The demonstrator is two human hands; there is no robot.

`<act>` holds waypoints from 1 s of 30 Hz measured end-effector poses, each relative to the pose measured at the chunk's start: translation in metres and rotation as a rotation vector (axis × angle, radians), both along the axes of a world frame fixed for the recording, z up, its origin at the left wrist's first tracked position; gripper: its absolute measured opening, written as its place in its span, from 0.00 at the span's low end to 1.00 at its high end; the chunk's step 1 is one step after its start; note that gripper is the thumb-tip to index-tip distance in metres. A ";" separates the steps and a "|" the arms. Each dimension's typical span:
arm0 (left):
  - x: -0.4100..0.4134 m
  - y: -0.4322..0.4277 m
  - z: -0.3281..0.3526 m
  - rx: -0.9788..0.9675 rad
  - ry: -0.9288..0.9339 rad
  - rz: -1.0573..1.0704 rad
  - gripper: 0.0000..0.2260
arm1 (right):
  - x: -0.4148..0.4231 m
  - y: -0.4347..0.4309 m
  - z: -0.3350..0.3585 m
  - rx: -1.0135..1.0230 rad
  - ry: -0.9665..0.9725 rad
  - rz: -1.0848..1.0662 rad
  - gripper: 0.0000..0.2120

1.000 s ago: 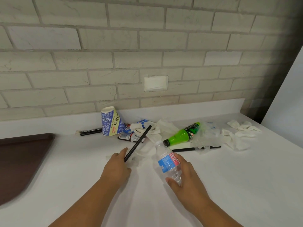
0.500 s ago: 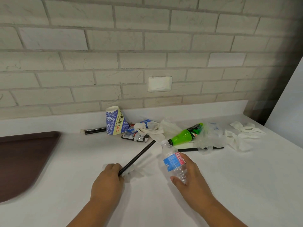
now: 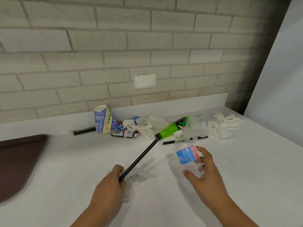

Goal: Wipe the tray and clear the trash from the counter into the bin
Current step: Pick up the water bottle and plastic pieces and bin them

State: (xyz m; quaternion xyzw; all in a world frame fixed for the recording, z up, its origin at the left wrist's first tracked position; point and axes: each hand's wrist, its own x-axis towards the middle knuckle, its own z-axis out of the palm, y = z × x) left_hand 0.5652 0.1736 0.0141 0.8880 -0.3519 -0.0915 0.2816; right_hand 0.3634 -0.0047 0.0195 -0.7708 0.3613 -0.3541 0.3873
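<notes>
Right of tray [image 3: 19, 161] edge, L grip [image 3: 108, 187] holds straw [image 3: 141, 158], R grip [image 3: 206, 176] bottle [image 3: 186, 154].

Bright, even overhead light leaves only soft, faint shadows on the white counter [image 3: 246, 177]. At the counter's left, the tray [image 3: 19, 161] is blurred; the brick wall [image 3: 82, 63] lines behind the counter bow.

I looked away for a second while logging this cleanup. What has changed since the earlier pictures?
The left hand, gripping the black straw throughout, drew it back toward the person, out of the trash pile. The right hand carried the water bottle rightward, past the cap of the green bottle. Nothing taken up or released. The paper cup, gloves and tray stayed put.
</notes>
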 end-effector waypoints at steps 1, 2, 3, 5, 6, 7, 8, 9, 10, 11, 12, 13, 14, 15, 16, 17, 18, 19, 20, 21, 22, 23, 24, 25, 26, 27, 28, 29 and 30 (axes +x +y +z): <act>-0.004 0.000 0.000 -0.002 0.009 -0.006 0.07 | -0.007 -0.001 0.003 0.015 -0.014 -0.007 0.38; -0.007 0.000 0.000 -0.002 0.015 -0.012 0.07 | -0.015 -0.002 0.006 0.029 -0.032 -0.015 0.38; -0.011 -0.001 -0.001 0.003 0.019 -0.019 0.06 | -0.023 -0.004 0.009 0.040 -0.049 -0.025 0.39; -0.018 -0.005 -0.002 0.011 0.017 -0.026 0.05 | -0.041 -0.009 0.014 0.059 -0.076 -0.048 0.41; -0.023 -0.008 -0.002 0.007 0.021 -0.030 0.06 | -0.051 -0.011 0.016 0.065 -0.091 -0.061 0.41; -0.030 -0.011 -0.002 0.001 0.027 -0.037 0.06 | -0.062 -0.014 0.017 0.068 -0.106 -0.075 0.42; -0.037 -0.017 -0.001 -0.006 0.033 -0.049 0.06 | -0.074 -0.017 0.018 0.069 -0.118 -0.088 0.43; -0.047 -0.023 0.001 -0.014 0.039 -0.065 0.06 | -0.088 -0.021 0.017 0.074 -0.128 -0.096 0.44; -0.059 -0.030 0.004 -0.023 0.044 -0.085 0.06 | -0.102 -0.024 0.017 0.086 -0.136 -0.102 0.45; -0.073 -0.038 0.006 -0.035 0.050 -0.106 0.06 | -0.118 -0.027 0.017 0.104 -0.141 -0.108 0.46; -0.088 -0.047 0.009 -0.053 0.059 -0.128 0.05 | -0.135 -0.031 0.018 0.121 -0.143 -0.115 0.47; -0.106 -0.056 0.012 -0.071 0.069 -0.153 0.05 | -0.153 -0.034 0.018 0.131 -0.144 -0.126 0.48; -0.124 -0.065 0.014 -0.088 0.076 -0.185 0.05 | -0.171 -0.037 0.019 0.133 -0.142 -0.142 0.49; -0.144 -0.073 0.016 -0.100 0.085 -0.219 0.05 | -0.189 -0.040 0.020 0.134 -0.135 -0.159 0.49; -0.163 -0.082 0.018 -0.111 0.093 -0.253 0.04 | -0.207 -0.043 0.020 0.136 -0.127 -0.175 0.49; -0.182 -0.090 0.019 -0.118 0.098 -0.287 0.05 | -0.224 -0.047 0.019 0.144 -0.123 -0.187 0.49; -0.201 -0.098 0.019 -0.124 0.101 -0.317 0.06 | -0.242 -0.051 0.018 0.159 -0.127 -0.195 0.49; -0.219 -0.105 0.020 -0.130 0.103 -0.345 0.06 | -0.258 -0.054 0.016 0.181 -0.136 -0.201 0.49; -0.236 -0.112 0.020 -0.137 0.107 -0.368 0.06 | -0.274 -0.058 0.012 0.201 -0.146 -0.208 0.48; -0.252 -0.118 0.019 -0.143 0.113 -0.388 0.06 | -0.289 -0.062 0.009 0.214 -0.156 -0.216 0.48; -0.267 -0.124 0.019 -0.149 0.124 -0.405 0.06 | -0.302 -0.066 0.005 0.220 -0.162 -0.227 0.47; -0.281 -0.130 0.018 -0.153 0.139 -0.418 0.05 | -0.315 -0.070 0.001 0.221 -0.169 -0.239 0.47; -0.294 -0.135 0.016 -0.157 0.159 -0.429 0.05 | -0.326 -0.074 -0.004 0.218 -0.176 -0.253 0.46; -0.306 -0.140 0.014 -0.157 0.183 -0.435 0.05 | -0.337 -0.078 -0.009 0.216 -0.184 -0.265 0.46; -0.317 -0.145 0.012 -0.152 0.205 -0.440 0.05 | -0.347 -0.082 -0.014 0.222 -0.193 -0.275 0.46; -0.326 -0.149 0.009 -0.140 0.223 -0.446 0.05 | -0.355 -0.084 -0.019 0.233 -0.206 -0.279 0.46; -0.335 -0.153 0.005 -0.120 0.235 -0.455 0.05 | -0.363 -0.086 -0.024 0.245 -0.219 -0.280 0.46; -0.343 -0.157 0.001 -0.094 0.242 -0.466 0.05 | -0.370 -0.088 -0.031 0.250 -0.231 -0.282 0.45; -0.350 -0.160 -0.003 -0.067 0.244 -0.481 0.06 | -0.376 -0.089 -0.037 0.258 -0.241 -0.284 0.44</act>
